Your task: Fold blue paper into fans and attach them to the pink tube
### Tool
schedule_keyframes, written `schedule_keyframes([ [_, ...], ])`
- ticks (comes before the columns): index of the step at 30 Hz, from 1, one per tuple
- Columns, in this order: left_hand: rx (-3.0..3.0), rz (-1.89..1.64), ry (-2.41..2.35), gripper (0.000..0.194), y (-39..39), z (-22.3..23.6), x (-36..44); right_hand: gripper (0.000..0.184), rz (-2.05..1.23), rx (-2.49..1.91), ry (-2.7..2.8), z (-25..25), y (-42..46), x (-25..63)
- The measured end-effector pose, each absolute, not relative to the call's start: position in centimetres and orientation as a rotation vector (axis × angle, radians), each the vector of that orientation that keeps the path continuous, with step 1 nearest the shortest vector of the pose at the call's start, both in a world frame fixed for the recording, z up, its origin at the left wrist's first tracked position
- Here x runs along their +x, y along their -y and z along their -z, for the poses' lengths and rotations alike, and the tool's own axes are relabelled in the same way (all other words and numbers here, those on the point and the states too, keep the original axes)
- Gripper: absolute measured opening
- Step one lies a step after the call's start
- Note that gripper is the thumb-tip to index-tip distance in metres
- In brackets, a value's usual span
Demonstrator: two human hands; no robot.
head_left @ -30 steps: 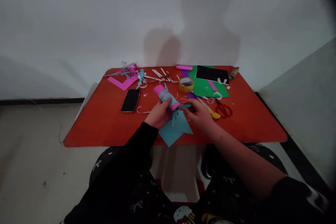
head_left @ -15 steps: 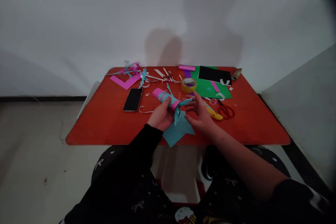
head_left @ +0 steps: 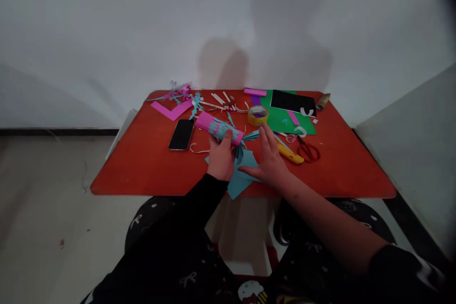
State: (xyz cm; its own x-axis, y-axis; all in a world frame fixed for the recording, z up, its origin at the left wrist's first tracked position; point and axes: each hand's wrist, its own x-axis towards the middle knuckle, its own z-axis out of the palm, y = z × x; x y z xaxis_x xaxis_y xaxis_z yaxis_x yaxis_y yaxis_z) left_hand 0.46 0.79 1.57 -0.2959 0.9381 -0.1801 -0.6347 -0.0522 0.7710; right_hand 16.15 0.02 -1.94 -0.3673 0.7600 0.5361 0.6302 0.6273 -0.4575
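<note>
My left hand (head_left: 221,160) grips a pink paper tube (head_left: 219,129) from below, and the tube lies almost level just above the table. Jagged blue paper strips wrap its middle, and blue fringe hangs from its right end. My right hand (head_left: 269,164) is open, fingers spread, resting on or just over a blue paper sheet (head_left: 243,174). That sheet lies partly under both hands and overhangs the table's near edge. A roll of yellow tape (head_left: 258,115) stands beyond the tube.
The red table (head_left: 124,171) holds a black phone (head_left: 181,134), a yellow utility knife (head_left: 290,154), red-handled scissors (head_left: 308,151), green card (head_left: 287,123), a black sheet (head_left: 292,102), a pink L-shaped strip (head_left: 172,110) and several paper scraps. A wall stands behind.
The tube has shifted left in my left hand. My right hand has moved off the tube's fringe and lowered, fingers spread, onto the blue sheet.
</note>
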Motion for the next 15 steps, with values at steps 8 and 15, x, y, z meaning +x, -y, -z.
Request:
schedule_keyframes([
  [8,0.444,-1.611,-0.877,0.043,-0.1,-1.4,1.3,0.103,-0.113,-1.072,2.186,1.6,-0.6,16.6],
  [15,0.390,-1.602,-0.892,0.048,0.1,-1.4,1.7,0.083,-0.043,-1.101,2.255,1.4,-1.0,16.6],
])
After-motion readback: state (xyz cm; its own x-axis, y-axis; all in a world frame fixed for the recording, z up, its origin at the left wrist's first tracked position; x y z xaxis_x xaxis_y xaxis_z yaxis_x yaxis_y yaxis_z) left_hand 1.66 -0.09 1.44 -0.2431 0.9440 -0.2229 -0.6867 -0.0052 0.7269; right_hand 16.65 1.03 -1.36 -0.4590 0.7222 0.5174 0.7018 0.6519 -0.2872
